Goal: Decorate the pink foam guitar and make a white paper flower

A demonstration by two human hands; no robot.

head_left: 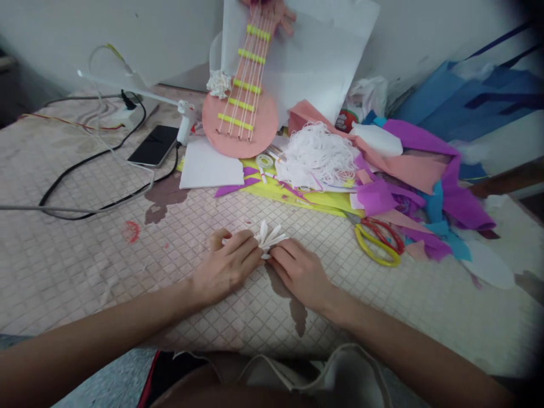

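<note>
My left hand (232, 262) and my right hand (301, 269) are close together above the tiled-pattern tabletop, near its front edge. Between them a small cluster of white petal-like strips (268, 233) fans upward. Closed fingers of both hands pinch its lower part, which they largely hide. Just ahead of my hands lies a yellow sheet (293, 198). To the right of my right hand rest scissors (382, 242) with one yellow and one red handle loop.
A pink paper guitar (240, 122) leans at the back, beside a tangle of white string (318, 156). Purple fabric-like pieces (450, 153) heap at right. A glue gun (186, 122), a phone (153, 145) and a looping black cable (59, 175) occupy the left; a white board (211, 164) sits mid-table.
</note>
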